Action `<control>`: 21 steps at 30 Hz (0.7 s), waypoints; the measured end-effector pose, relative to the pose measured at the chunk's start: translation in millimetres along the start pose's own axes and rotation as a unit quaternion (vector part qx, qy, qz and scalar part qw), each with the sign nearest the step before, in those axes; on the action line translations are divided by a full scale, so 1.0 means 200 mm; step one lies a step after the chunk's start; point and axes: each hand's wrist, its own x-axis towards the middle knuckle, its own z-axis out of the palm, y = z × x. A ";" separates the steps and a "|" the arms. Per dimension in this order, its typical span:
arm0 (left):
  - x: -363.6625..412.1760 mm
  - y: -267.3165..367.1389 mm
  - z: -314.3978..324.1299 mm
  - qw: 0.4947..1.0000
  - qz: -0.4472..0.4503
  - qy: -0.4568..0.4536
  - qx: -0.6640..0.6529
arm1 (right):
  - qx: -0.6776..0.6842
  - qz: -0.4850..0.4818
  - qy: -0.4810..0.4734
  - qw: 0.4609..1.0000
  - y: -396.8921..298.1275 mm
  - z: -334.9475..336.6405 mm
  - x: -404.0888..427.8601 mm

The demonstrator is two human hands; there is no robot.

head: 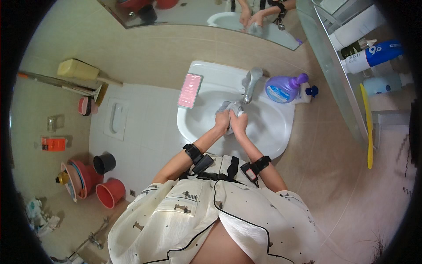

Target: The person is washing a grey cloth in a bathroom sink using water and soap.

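Observation:
A bunched grey cloth (226, 106) is squeezed between my two hands over the white washbasin (194, 128). My left hand (223, 121) is closed around the cloth's left side. Pressed up beside it, my right hand (238, 122) grips the other side, thumb along the fabric. Just above my hands is the spout of the chrome faucet (252, 85); I cannot tell whether water runs from it. Parts of the cloth are hidden by my fingers.
A smartphone (190, 90) with a lit pink screen lies on the basin's left rim. A purple pump bottle (282, 89) and a white bottle (303, 94) stand at right. Shelves with toiletries (356, 59) and a mirror (197, 15) hang nearby. Left are buckets (110, 193) and a squat toilet (116, 118).

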 end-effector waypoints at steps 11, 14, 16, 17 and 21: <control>-0.02 0.04 -0.01 0.995 0.020 0.078 0.063 | 0.027 0.044 -0.041 0.998 -0.10 -0.01 -0.01; 0.03 -0.02 -0.03 0.986 0.030 0.098 0.128 | 0.000 0.084 -0.033 0.996 -0.05 0.02 0.01; 0.03 0.02 -0.07 0.988 0.019 0.075 0.133 | 0.023 0.055 -0.025 0.998 -0.08 0.02 -0.05; 0.02 0.04 -0.08 0.989 0.010 0.050 0.140 | 0.046 0.027 -0.016 0.998 -0.10 0.01 -0.07; 0.03 -0.05 -0.03 0.997 0.048 0.048 -0.041 | -0.010 0.027 -0.018 0.999 -0.06 0.00 -0.01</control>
